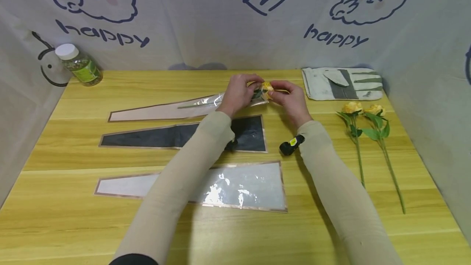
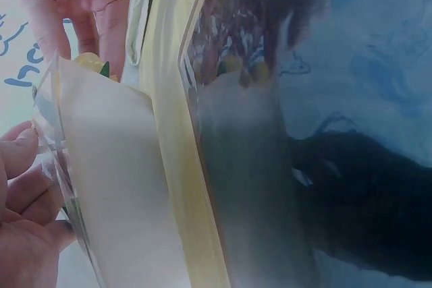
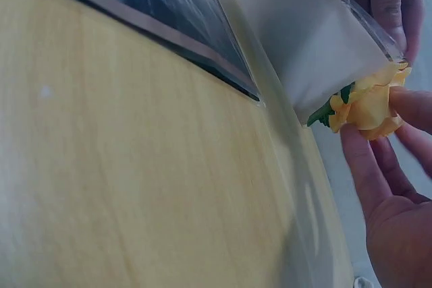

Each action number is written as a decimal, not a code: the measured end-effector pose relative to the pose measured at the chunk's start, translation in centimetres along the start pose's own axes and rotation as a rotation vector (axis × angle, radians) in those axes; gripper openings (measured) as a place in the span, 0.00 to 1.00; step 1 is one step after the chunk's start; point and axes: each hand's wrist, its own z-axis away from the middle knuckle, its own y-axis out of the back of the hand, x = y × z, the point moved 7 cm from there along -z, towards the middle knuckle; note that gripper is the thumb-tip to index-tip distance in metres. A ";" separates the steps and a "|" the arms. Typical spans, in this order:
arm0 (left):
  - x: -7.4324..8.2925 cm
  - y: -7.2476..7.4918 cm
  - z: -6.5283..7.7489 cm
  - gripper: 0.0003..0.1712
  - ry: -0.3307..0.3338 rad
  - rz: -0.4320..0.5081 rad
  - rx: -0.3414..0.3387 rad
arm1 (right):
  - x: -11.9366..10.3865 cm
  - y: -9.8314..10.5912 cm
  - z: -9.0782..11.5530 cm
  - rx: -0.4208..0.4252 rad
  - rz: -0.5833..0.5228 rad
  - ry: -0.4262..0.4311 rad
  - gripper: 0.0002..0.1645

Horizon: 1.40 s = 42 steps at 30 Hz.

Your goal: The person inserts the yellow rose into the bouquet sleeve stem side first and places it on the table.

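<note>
A yellow artificial rose (image 1: 267,87) lies mostly inside a pale pink flower sleeve (image 1: 147,112), its bloom at the sleeve's wide right end. My right hand (image 1: 292,100) holds the bloom between thumb and fingers; in the right wrist view the petals (image 3: 370,107) and a green leaf stick out past the sleeve's rim. At the same end my left hand (image 1: 237,95) pinches the clear film at the sleeve's edge, as the left wrist view shows with the fingers (image 2: 27,197) on it. The stem shows faintly through the film.
Nearer the person lie a black sleeve (image 1: 147,137) and a whitish sleeve (image 1: 254,185). Two more yellow roses (image 1: 353,108) lie at the right. Behind them rests a grey-white glove (image 1: 316,85). A white-capped jar (image 1: 86,68) stands at the back left, by the fabric backdrop.
</note>
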 end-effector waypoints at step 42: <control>-0.3 -0.9 0.1 0.12 -0.078 -0.034 -0.087 | 0.9 -1.2 0.5 -0.075 0.154 -0.087 0.18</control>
